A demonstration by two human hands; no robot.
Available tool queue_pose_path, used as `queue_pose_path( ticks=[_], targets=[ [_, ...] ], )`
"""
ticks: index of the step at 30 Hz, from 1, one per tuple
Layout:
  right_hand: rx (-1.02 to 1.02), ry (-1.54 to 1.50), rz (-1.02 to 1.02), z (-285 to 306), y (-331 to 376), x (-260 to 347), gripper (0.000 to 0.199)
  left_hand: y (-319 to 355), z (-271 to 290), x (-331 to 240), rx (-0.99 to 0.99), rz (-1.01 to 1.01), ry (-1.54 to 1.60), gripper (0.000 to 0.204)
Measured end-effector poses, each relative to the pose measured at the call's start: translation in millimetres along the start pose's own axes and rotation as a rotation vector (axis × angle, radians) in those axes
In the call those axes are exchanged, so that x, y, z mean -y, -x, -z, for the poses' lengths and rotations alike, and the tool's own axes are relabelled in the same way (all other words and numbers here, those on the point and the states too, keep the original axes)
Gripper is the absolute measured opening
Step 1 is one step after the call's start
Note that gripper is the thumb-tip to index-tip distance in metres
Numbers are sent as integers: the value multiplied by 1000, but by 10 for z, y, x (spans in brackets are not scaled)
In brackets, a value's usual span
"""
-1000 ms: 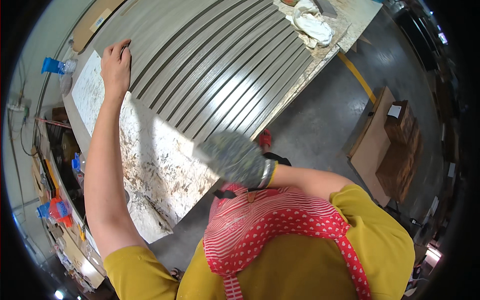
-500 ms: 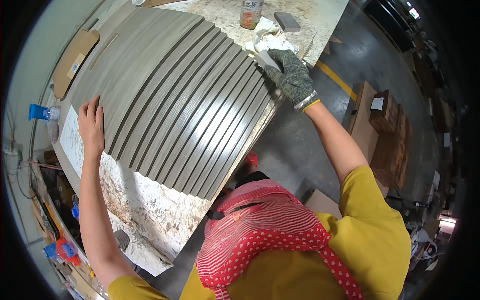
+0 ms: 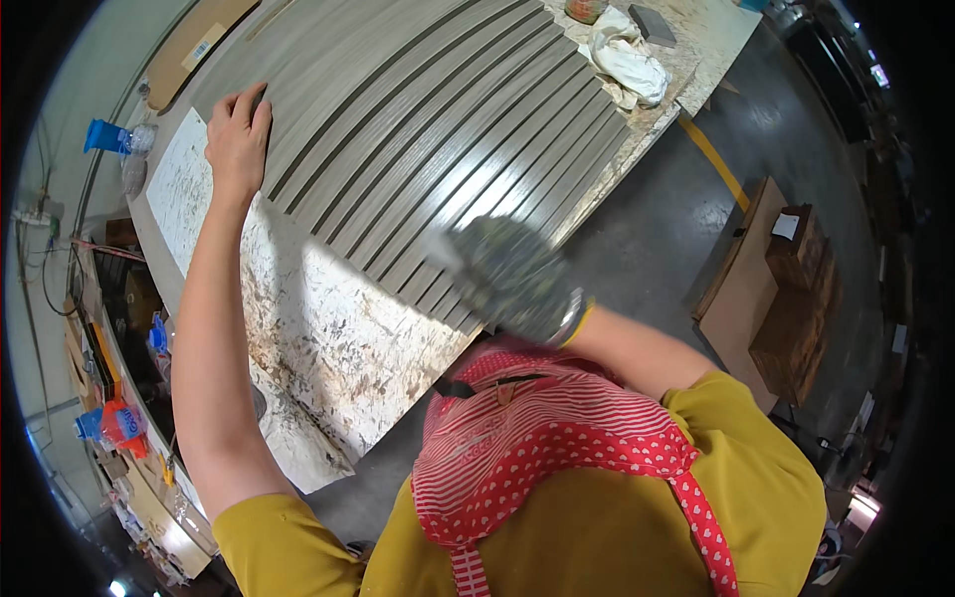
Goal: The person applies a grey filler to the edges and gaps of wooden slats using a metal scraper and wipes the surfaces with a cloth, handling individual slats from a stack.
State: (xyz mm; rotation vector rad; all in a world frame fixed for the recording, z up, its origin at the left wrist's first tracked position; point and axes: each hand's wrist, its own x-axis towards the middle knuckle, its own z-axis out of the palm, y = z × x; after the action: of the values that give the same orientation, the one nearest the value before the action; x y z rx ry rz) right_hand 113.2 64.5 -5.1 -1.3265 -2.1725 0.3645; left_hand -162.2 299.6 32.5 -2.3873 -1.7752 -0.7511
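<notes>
Your right hand (image 3: 515, 281) has swept back to the near end of the boards (image 3: 398, 139), grip too blurred to tell; your left hand (image 3: 237, 144), loosely spread, touches their left edge.

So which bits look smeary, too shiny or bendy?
In the head view, the gloved right hand is blurred, while the bare left hand looks sharper; in the head view, white glare covers part of the grey boards; in the head view, the fisheye lens bends straight edges.

Mustard shirt (image 3: 597, 517); red-white patterned apron (image 3: 557, 443); grey-green glove (image 3: 512, 279).
</notes>
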Motion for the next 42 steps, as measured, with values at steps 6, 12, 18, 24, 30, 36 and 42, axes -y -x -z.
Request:
queue_pose_path(
  ticks=[6,12,18,24,30,36,42],
  targets=[
    [205,-216,146,-401,153,494,45,-33,-94,62,18,-35,-10,35],
    [-252,91,-247,747,26,-814,46,75,24,68,34,4,-16,34],
    [-445,103,-406,1187,-141,-1922,41,48,34,-14,52,-5,57,34],
    [-392,252,-313,868,-240,-1739,42,67,42,44,43,-11,30,33],
    [-178,244,-27,408,-289,-506,28,23,1,26,-21,-39,48,31],
    [320,125,146,-347,-191,557,29,1,-30,-25,-40,-18,65,33],
    [-215,-547,8,241,-140,24,33,35,-66,84,-15,-40,83,31]
  ],
)
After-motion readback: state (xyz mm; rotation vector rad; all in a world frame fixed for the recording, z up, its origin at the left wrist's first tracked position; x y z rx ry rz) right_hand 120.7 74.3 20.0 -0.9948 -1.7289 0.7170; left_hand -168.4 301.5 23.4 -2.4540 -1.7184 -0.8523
